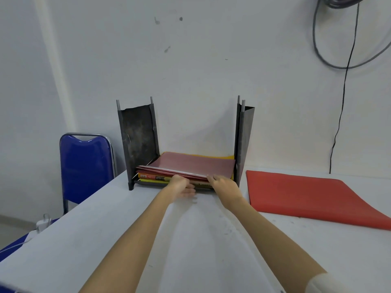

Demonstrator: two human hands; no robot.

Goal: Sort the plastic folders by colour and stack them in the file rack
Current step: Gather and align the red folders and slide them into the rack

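A black file rack [138, 134] stands against the wall at the far edge of the white table [105, 229]. In its bottom tray lies a stack: red folders [190, 164] on top, yellow folders [152, 178] beneath. My left hand [182, 186] rests at the stack's front edge, fingers spread and pointing right, blurred. My right hand [224, 182] touches the front edge of the red folders, fingertips on them. Another red folder [306, 195] lies flat on the table to the right of the rack, its near corner curling up.
A blue chair [84, 166] stands left of the table, behind the rack. A white charger and cable [42, 224] lie at the table's left edge. Dark cables [342, 92] hang down the wall at the right.
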